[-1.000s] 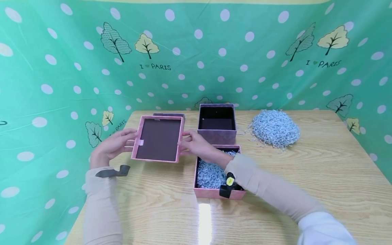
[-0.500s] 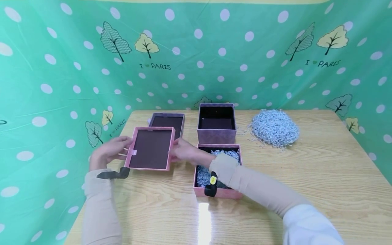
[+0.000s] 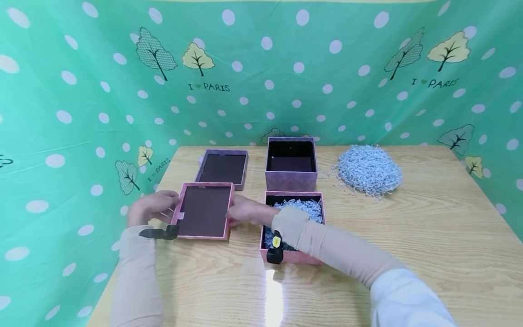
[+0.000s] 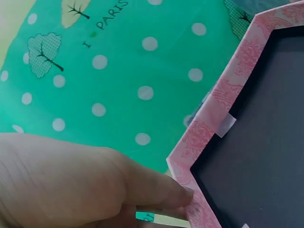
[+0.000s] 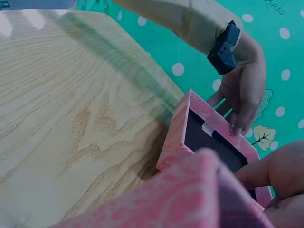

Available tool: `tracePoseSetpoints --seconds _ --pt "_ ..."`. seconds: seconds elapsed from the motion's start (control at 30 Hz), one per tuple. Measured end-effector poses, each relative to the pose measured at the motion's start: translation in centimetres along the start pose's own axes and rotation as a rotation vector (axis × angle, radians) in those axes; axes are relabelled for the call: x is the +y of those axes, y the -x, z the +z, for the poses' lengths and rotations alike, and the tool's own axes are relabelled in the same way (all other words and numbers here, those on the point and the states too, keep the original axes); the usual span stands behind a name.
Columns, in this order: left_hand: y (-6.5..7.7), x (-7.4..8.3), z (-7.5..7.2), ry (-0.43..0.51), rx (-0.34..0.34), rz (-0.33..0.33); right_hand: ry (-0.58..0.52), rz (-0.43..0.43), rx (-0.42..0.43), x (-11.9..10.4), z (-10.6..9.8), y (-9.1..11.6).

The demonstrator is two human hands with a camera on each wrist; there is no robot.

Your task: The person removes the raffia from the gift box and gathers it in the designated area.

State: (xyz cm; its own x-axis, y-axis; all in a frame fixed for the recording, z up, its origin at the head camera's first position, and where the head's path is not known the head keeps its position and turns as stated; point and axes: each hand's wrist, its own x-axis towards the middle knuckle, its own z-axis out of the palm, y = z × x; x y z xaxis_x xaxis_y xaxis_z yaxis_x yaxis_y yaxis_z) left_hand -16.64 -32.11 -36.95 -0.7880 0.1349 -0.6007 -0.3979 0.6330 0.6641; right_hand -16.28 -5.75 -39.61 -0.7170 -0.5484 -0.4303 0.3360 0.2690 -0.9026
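A pink patterned box lid [image 3: 204,211] with a dark inside faces up at the left of the table. My left hand [image 3: 157,206] holds its left side, thumb at the rim in the left wrist view. My right hand [image 3: 243,211] grips the right side, with a finger over the edge in the right wrist view. Whether the lid touches the table is unclear. Under my right wrist stands a pink box [image 3: 293,256] with blue shredded paper [image 3: 304,206] in it. Just behind the lid lies a purple lid [image 3: 222,168], also inside up.
A purple box [image 3: 291,181] with a black inside stands open behind the pink box. To its right lies a heap of blue shredded paper [image 3: 369,170], with a few loose strands beside it. A green dotted curtain [image 3: 286,68] borders the wooden table [image 3: 388,236] at the back and sides.
Both hands have brought the pink lid down and toward me, slightly left. The purple lid behind it has come into fuller view. My right forearm has shifted left over the pink box.
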Motion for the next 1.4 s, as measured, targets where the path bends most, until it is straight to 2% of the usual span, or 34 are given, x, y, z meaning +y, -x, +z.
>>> tracePoseSetpoints --seconds 0.3,0.47,0.67,0.87,1.0,1.13,1.27,1.4 --pt "-0.7 0.2 0.6 -0.067 -0.037 -0.023 0.267 0.116 0.035 0.0 0.2 0.5" --pt "-1.1 0.2 0.7 -0.082 -0.031 -0.051 0.271 0.174 0.002 0.0 0.2 0.6" --pt "-1.3 0.2 1.0 -0.098 -0.027 -0.06 0.328 0.196 -0.037 0.0 0.0 0.7" --pt "-1.5 0.0 1.0 -0.118 -0.017 -0.073 0.375 0.185 -0.083 -0.2 -0.2 0.9" --pt "-1.6 -0.1 1.1 -0.134 -0.002 -0.084 0.457 0.178 -0.104 -0.6 -0.3 1.2" --pt "-1.7 -0.2 1.1 -0.142 0.005 -0.089 0.652 0.15 -0.107 -1.3 -0.5 1.6" --pt "-1.4 0.2 1.0 -0.142 0.01 -0.088 0.894 0.078 -0.113 -2.3 -0.9 2.3" --pt "-0.9 1.2 0.8 -0.205 0.05 -0.078 0.983 -0.018 -0.123 -3.8 -1.8 3.3"
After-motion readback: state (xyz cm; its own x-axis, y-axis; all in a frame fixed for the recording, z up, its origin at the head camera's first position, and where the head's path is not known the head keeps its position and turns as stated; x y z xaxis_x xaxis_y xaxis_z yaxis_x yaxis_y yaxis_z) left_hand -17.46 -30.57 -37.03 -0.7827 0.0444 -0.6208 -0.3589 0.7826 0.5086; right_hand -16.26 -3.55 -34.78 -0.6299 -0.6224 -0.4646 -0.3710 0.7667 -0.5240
